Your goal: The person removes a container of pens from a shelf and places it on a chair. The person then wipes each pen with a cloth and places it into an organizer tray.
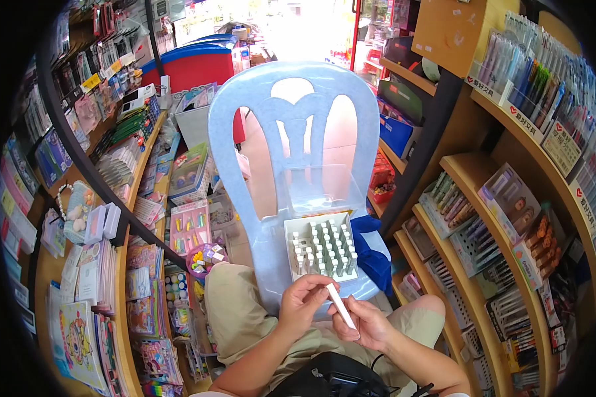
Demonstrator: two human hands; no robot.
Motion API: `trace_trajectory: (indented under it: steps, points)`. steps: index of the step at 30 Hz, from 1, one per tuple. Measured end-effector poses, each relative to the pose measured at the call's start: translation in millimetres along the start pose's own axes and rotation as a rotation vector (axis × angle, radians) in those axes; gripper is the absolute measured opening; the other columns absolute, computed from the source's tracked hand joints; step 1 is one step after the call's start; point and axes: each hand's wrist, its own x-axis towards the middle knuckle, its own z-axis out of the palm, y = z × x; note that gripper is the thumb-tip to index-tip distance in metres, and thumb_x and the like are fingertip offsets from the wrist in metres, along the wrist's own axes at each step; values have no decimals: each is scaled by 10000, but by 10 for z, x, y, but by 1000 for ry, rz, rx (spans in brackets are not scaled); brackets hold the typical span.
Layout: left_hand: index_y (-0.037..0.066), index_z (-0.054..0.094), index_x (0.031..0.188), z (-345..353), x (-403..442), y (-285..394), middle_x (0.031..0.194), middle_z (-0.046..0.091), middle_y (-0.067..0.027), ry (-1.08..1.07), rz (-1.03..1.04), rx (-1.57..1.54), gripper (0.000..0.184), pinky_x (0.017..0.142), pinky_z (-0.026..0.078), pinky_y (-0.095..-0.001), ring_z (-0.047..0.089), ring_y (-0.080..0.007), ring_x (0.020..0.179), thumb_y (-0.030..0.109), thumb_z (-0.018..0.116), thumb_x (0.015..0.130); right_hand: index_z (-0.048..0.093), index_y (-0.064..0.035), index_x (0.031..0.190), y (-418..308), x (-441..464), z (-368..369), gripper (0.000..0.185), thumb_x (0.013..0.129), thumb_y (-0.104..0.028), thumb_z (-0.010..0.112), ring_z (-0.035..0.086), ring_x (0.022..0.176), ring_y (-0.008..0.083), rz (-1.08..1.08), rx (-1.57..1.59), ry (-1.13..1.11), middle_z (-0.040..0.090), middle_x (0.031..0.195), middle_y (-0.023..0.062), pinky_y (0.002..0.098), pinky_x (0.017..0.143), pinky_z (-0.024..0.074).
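Note:
A slim white tube [341,307] is held slantwise between both my hands, over the front of a light blue plastic chair [228,132]. My left hand [304,301] pinches its upper end with fingers and thumb. Around the lower end my right hand [364,323] is closed, thumb along the side. Just beyond the hands, a white box [289,264] on the seat holds rows of small upright white-capped pieces [324,246]. Its clear lid [324,188] stands raised at the back. What kind of tube I hold is not plain.
A dark blue cloth [371,251] lies on the seat right of the box. Shelves of pens [543,86] rise close on my right. On my left are shelves with notebooks [83,337] and a purple basket [206,258] of small items. Beyond the chair is a bright doorway.

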Motion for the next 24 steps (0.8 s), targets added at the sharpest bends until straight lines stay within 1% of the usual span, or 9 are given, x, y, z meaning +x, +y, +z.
trace_trajectory:
  steps: [3,6,9,12,15,18,21,24]
  points:
    - [-7,556,1002,-18,-10,-15,955,608,-92,19,-5,-13,142,806,449,-256,575,-137,892,49,537,873,523,-17,996,12,18,68,469,966,-404,259,378,479,113,-9,-317,204,448,602,45,226,449,312]
    - [-7,560,994,-25,-27,-32,952,606,-89,30,-14,-22,139,799,451,-254,574,-135,887,35,546,863,531,-37,912,-19,53,150,515,952,-467,250,372,474,110,77,-315,270,429,587,23,221,444,308]
    - [-10,569,981,-14,-38,-50,960,599,-85,50,7,-8,131,796,452,-252,571,-134,896,19,553,854,516,-55,759,-42,92,134,562,933,-520,254,338,448,100,152,-259,276,386,541,3,229,414,276]
    - [-11,574,968,1,-56,-71,972,591,-89,63,50,43,124,802,454,-256,568,-138,906,-4,555,845,469,-68,641,-54,139,176,585,914,-552,286,288,414,92,189,-437,355,330,493,-11,243,385,232]
    - [-5,571,963,14,-67,-80,976,584,-102,53,66,63,126,810,456,-269,568,-150,905,-18,558,838,435,-72,605,-21,143,218,577,911,-546,315,236,387,87,151,-386,358,291,472,-20,249,366,185]
    - [-6,574,959,12,-71,-88,972,583,-103,52,56,46,122,810,457,-269,571,-152,895,-13,561,838,433,-73,612,-4,137,213,551,916,-523,337,219,379,82,127,-356,353,278,471,-24,243,358,166]
    - [-10,576,958,7,-70,-97,967,584,-102,50,38,18,122,808,458,-270,573,-153,886,-12,564,836,434,-74,623,2,130,187,537,918,-514,342,212,374,78,117,-357,349,270,471,-28,241,351,153]
    - [-11,576,959,12,-82,-127,944,593,-99,75,5,-29,122,803,457,-269,575,-155,880,-5,563,838,437,-76,637,-12,111,187,517,926,-494,340,222,380,79,135,-341,344,269,475,-32,238,357,167]
